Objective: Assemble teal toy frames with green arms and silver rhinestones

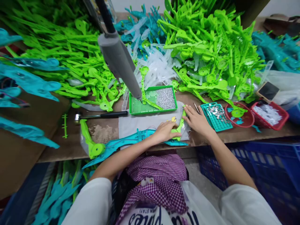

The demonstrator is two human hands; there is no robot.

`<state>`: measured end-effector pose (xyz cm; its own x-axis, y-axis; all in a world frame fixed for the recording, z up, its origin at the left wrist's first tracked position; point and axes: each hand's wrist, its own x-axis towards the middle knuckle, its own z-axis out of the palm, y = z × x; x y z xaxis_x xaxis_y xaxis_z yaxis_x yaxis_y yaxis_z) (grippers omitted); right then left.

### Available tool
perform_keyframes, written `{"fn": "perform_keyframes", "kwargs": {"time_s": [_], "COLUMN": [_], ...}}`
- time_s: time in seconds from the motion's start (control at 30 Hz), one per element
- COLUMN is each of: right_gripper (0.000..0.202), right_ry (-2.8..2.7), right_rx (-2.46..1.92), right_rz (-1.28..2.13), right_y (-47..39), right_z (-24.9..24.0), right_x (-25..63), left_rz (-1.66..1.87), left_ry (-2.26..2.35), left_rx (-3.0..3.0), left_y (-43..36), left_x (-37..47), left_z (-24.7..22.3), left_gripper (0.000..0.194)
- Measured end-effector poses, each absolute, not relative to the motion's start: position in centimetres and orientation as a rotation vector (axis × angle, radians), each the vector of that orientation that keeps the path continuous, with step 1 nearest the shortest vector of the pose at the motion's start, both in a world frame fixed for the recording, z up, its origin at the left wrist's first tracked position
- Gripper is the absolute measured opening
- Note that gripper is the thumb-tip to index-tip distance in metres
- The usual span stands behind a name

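My left hand (165, 130) is closed on the lower part of a small green plastic piece (180, 128), over the right end of a long blue part (131, 137). My right hand (195, 117) lies to the right, its fingertips at the upper end of the same green piece, fingers mostly stretched out. Grey cloth (127, 124) lies under the work. A green tray (152, 112) of small silver screws stands behind, with a green part across it. The tip of a grey hanging screwdriver (124, 65) is over that tray.
Left of the cloth lies a hammer (103, 115). A teal tray (217, 117) of metal discs, a red bowl (249, 122) and a red basket (269, 115) stand at the right. Piles of green parts (206, 47) fill the back.
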<state>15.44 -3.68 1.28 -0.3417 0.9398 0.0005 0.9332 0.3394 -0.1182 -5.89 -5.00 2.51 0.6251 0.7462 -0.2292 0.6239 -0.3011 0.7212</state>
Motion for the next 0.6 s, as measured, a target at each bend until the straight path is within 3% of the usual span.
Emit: {"fn": "perform_keyframes", "kwargs": {"time_s": [0.17,0.3,0.6], "right_gripper": [0.059,0.062,0.049], "right_ry": [-2.497,-2.493,-2.382], "right_rx": [-1.725,-1.701,-1.818], "right_rz": [0.223,0.302,0.064], "right_y": [-2.8,-1.3,-1.6], "right_z": [1.2,1.6,1.3], "right_x": [16.0,16.6,14.7], "left_rz": [0.250,0.268,0.205], "left_ry": [0.994,1.034,0.974], "left_rx": [1.915,1.885,1.826], "left_y": [-4.1,-3.9,-3.0], "left_x": [-7.6,-8.0,-7.9], "left_z": [1.6,1.2,2.2], "left_gripper": [0.022,0.025,0.017]}}
